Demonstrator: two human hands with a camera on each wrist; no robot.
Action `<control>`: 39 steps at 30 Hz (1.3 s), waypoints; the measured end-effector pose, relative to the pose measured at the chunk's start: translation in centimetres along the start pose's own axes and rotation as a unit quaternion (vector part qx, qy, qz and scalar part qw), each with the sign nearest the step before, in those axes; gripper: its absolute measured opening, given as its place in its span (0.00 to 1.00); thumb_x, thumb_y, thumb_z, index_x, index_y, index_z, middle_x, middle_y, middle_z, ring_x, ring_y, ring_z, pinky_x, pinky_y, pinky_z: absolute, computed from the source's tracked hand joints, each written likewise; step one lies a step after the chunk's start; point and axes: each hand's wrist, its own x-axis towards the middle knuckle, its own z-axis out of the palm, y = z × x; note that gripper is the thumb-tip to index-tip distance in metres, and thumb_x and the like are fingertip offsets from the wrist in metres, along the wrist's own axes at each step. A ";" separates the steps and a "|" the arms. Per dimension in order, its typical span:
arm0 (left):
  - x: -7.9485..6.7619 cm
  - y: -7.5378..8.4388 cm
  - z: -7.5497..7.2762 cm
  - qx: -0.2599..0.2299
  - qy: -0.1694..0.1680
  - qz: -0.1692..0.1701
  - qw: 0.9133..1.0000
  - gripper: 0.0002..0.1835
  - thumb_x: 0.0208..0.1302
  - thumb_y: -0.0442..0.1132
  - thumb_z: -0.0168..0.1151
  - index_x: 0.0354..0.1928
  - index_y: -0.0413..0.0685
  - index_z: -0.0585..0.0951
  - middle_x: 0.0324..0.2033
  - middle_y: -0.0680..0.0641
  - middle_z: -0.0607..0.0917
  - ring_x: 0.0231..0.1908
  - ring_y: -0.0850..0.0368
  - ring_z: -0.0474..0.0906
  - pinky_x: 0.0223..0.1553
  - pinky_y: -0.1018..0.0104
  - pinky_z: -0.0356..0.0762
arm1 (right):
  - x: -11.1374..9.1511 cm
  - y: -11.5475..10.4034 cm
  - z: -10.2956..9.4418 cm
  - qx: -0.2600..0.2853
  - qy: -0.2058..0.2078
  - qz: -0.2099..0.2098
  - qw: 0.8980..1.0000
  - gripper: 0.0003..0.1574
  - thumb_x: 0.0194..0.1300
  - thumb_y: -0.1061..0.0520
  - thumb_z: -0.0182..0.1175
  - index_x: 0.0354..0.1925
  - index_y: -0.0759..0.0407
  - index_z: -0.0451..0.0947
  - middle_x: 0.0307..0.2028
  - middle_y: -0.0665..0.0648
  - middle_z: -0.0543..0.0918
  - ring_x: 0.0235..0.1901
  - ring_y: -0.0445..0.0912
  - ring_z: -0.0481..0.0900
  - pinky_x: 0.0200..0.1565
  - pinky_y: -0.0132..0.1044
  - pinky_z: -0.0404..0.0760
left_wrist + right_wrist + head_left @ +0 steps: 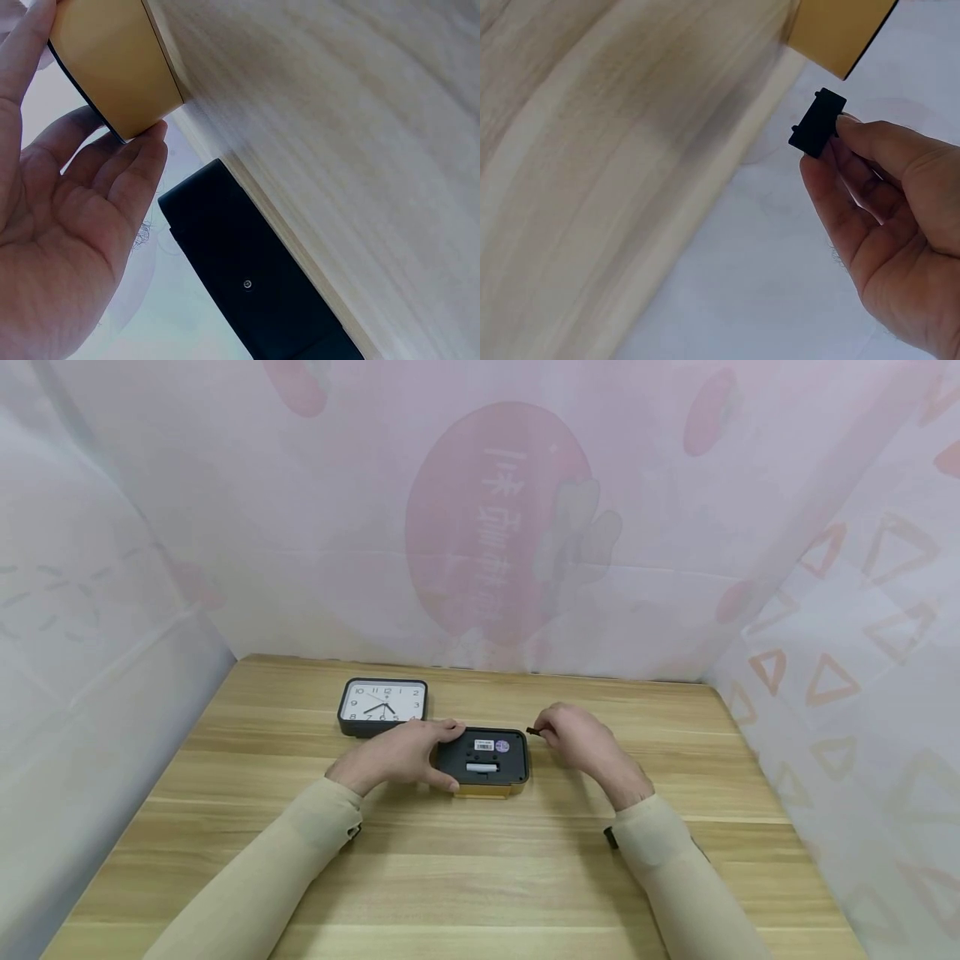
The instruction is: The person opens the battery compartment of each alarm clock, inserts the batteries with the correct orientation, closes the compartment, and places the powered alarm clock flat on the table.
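A clock with yellow sides lies face down on the table, its black back upward. In the back's slot sits a pale battery, uncovered. My left hand grips this clock from its left side, thumb at the near edge and fingers at the far edge; the left wrist view shows the fingertips against the yellow side. Just right of the clock, my right hand pinches a small black battery cover between thumb and fingers. Two little tabs stick out along one edge of the cover.
Behind my left hand, a black-framed clock lies face up on the wooden table; its black side shows in the left wrist view. Printed white sheeting hangs along the table's back and both sides.
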 end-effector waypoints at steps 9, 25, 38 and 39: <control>0.0 -0.1 0.0 0.004 0.003 0.005 1.000 0.57 0.68 0.60 0.88 0.91 0.47 0.71 0.91 0.37 0.70 0.89 0.34 0.71 0.92 0.40 0.69 | -0.7 -1.9 -0.7 -0.010 0.033 -0.040 0.999 0.09 0.83 0.65 0.71 0.54 0.62 0.95 0.52 0.60 0.97 0.54 0.54 0.96 0.60 0.50 0.97; 0.2 -0.4 0.0 -0.005 0.003 0.010 1.000 0.56 0.68 0.60 0.88 0.91 0.48 0.71 0.90 0.39 0.71 0.88 0.37 0.72 0.91 0.42 0.70 | -1.6 -5.7 -0.9 -0.021 0.032 -0.082 0.996 0.08 0.83 0.64 0.72 0.55 0.61 0.94 0.53 0.58 0.96 0.54 0.52 0.95 0.61 0.49 0.96; 0.0 -0.4 0.0 0.000 0.002 0.008 1.000 0.56 0.69 0.60 0.88 0.90 0.47 0.72 0.90 0.38 0.71 0.88 0.36 0.72 0.91 0.41 0.71 | -1.5 -7.6 0.0 -0.038 0.020 -0.116 0.992 0.08 0.84 0.61 0.73 0.56 0.59 0.94 0.52 0.56 0.96 0.53 0.51 0.96 0.59 0.47 0.97; 0.0 -0.4 0.0 0.000 0.003 0.008 1.000 0.56 0.69 0.60 0.88 0.90 0.47 0.72 0.90 0.38 0.71 0.88 0.36 0.72 0.90 0.41 0.72 | -1.5 -7.8 0.1 -0.042 0.020 -0.119 0.992 0.08 0.84 0.61 0.73 0.55 0.59 0.94 0.52 0.56 0.96 0.52 0.51 0.96 0.58 0.47 0.97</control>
